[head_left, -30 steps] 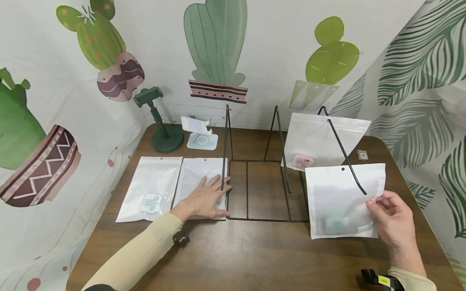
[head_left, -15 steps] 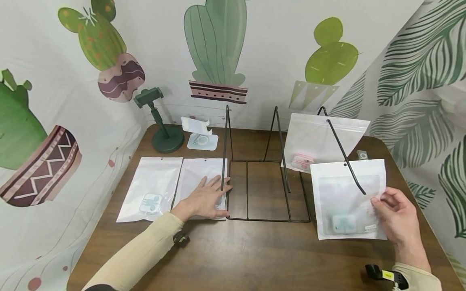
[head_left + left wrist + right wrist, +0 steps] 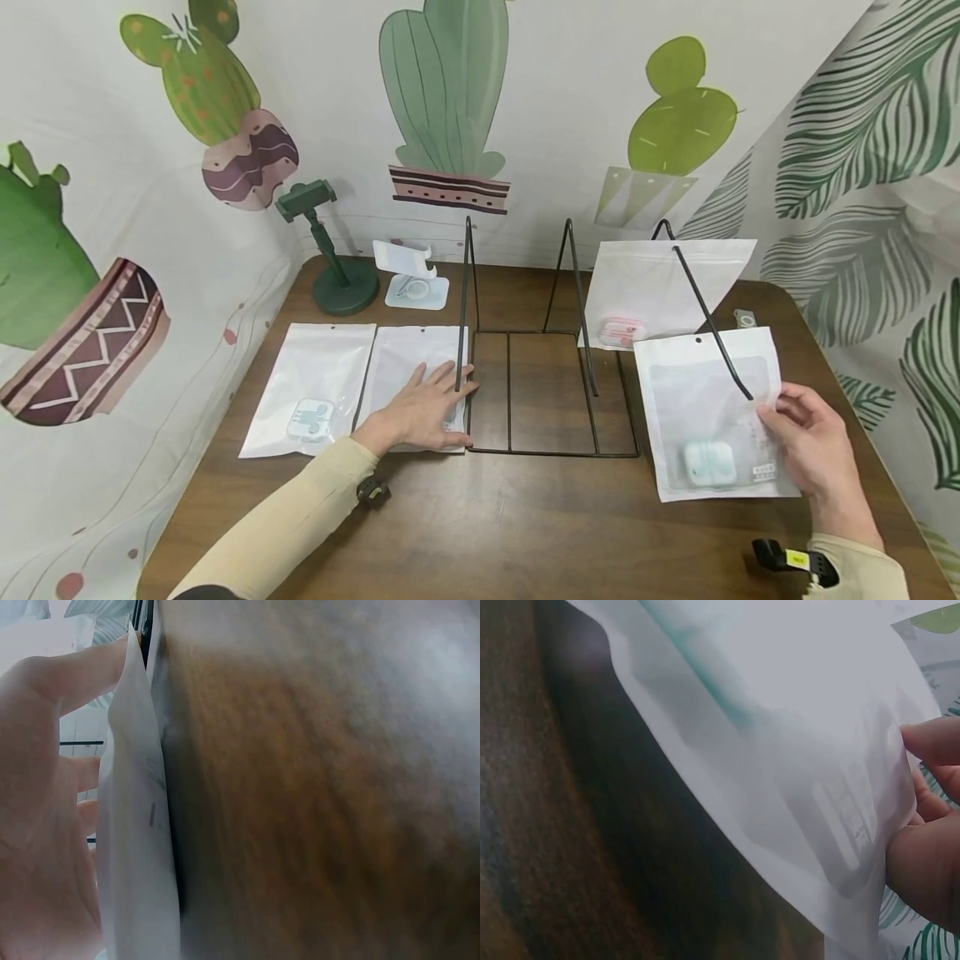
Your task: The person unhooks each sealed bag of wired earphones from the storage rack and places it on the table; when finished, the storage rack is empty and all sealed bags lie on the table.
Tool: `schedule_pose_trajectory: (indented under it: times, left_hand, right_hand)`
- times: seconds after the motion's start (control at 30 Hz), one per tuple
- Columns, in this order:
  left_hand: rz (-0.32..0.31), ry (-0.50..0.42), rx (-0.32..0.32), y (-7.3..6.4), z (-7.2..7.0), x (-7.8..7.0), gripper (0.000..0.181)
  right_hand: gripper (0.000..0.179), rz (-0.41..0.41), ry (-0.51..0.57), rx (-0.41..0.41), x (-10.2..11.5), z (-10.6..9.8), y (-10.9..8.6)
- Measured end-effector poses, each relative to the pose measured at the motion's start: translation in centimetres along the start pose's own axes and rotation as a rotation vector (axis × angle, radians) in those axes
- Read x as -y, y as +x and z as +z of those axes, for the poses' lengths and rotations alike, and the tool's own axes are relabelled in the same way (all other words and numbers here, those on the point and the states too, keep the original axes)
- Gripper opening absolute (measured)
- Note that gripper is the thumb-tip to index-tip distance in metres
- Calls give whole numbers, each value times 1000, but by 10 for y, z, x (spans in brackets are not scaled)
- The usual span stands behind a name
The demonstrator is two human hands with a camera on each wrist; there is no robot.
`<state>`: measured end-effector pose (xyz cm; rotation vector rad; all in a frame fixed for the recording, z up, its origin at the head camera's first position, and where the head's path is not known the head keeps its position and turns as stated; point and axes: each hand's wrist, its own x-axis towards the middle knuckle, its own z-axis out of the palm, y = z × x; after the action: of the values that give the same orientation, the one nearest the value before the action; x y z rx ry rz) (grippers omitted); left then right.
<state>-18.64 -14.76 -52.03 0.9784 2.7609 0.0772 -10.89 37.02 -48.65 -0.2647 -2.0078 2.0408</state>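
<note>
In the head view my right hand (image 3: 813,454) pinches the right edge of a white zip pouch (image 3: 720,400). A pale mint earphone case (image 3: 708,463) shows through its front. The pouch's top hole lies left of the right-hand hook rod (image 3: 712,325), which crosses in front of the pouch. Farther back, another white pouch (image 3: 660,283) with a pink case hangs on that rod. My left hand (image 3: 427,408) lies with fingers spread on a flat white pouch (image 3: 393,350), its fingertips reaching the left side of the black wire rack (image 3: 555,454). The right wrist view shows thumb and fingers gripping the pouch edge (image 3: 900,772).
Another white pouch (image 3: 322,367) with pale blue wired earphones lies at the left. Behind stand a green phone stand (image 3: 341,279) and a white folding stand (image 3: 416,287). A small grey square item (image 3: 746,319) sits at the back right of the wooden table (image 3: 480,525).
The held pouch has swung and tilted, its lower part shifting right and its top edge slightly lower. My right hand has moved slightly. The left hand has stayed in place.
</note>
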Motion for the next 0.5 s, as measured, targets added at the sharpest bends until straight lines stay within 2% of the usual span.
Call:
schedule_pose_trajectory:
  times: [0.1, 0.4, 0.5]
  left_hand:
    - [-2, 6, 4, 0, 0, 0, 92]
    - [4, 6, -8, 0, 0, -1, 91]
    - [3, 10, -8, 0, 0, -1, 92]
  right_hand:
    - [34, 33, -56, -3, 0, 0, 3]
    - [33, 77, -81, -25, -2, -2, 9]
    - [33, 106, -148, -37, -4, -2, 11]
